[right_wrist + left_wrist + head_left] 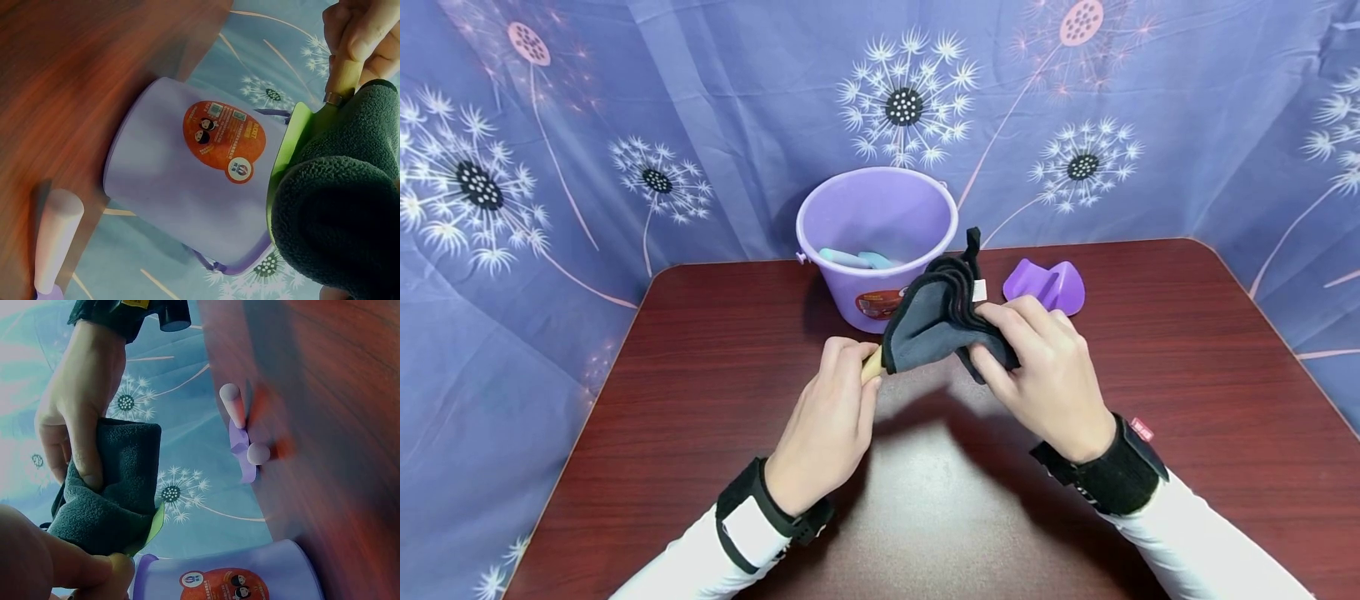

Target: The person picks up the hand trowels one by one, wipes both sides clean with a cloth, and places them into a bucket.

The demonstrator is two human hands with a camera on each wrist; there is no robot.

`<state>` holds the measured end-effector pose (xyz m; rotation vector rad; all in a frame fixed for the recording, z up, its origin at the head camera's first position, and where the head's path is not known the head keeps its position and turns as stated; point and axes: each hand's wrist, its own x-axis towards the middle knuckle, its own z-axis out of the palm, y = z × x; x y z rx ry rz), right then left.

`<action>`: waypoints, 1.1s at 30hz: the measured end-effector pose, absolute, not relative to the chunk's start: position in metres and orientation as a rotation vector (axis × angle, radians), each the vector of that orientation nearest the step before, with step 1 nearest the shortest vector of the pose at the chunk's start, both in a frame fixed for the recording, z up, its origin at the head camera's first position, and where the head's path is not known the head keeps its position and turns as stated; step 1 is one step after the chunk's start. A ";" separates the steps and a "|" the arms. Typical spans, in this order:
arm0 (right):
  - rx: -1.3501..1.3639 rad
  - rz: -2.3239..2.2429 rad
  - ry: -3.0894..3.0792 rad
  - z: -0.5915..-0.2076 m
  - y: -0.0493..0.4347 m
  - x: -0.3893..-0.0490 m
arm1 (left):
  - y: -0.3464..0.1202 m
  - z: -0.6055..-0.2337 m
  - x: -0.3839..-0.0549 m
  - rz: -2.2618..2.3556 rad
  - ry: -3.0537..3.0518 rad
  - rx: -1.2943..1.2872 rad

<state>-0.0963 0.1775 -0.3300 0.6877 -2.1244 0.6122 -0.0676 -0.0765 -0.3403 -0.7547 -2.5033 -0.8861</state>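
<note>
My left hand pinches the light wooden handle of a small garden trowel, with a metal ferrule and a green blade. A dark grey cloth with black edging, a loop and a white tag is folded about the blade, which it mostly hides. My right hand grips the cloth between thumb and fingers. In the left wrist view, the right hand's thumb lies along the folded cloth. Both hands are held above the table, in front of a purple bucket.
The bucket, with an orange label, stands at the table's back edge and holds light blue pieces. Right of it lies a purple tool piece; pale handles show beside it. A blue dandelion-print curtain hangs behind the dark red table.
</note>
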 end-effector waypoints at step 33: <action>0.904 0.565 -2.080 -0.325 0.176 -0.096 | -0.085 -0.330 -0.071 -1.021 -2.524 -0.694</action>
